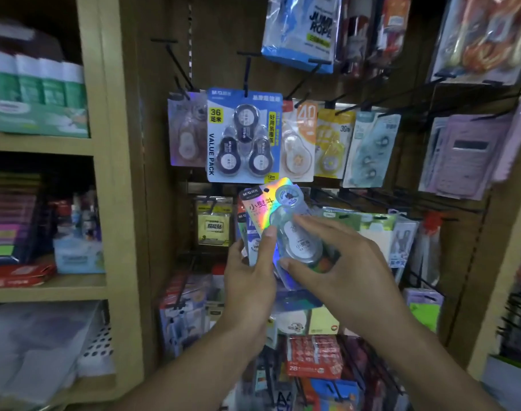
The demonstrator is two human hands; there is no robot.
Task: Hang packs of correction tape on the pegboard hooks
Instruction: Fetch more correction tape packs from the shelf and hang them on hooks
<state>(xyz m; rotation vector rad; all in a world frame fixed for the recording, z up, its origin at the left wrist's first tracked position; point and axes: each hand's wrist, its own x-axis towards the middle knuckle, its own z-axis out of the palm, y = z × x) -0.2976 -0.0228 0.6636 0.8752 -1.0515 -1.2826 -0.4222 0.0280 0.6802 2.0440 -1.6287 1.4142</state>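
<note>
A holographic pack of correction tape [268, 209] is held tilted in front of the pegboard, with more packs stacked behind it. My left hand [252, 277] grips the stack from the left, thumb on the front card. My right hand [339, 268] rests on the clear blister of the front pack, thumb under it. Above, a blue value pack [244, 134] of three tapes hangs on a black hook [247, 69]. Left of it hangs a pale pack [186, 132]. Orange, yellow and light blue tape packs [330, 143] hang to the right.
A bare black hook [176, 60] juts out at upper left of the board. Wooden shelves [105, 143] with glue sticks and boxes stand at left. Sticky notes [213, 225], pencil boxes [314, 355] and calculators [461, 155] hang or sit around my hands.
</note>
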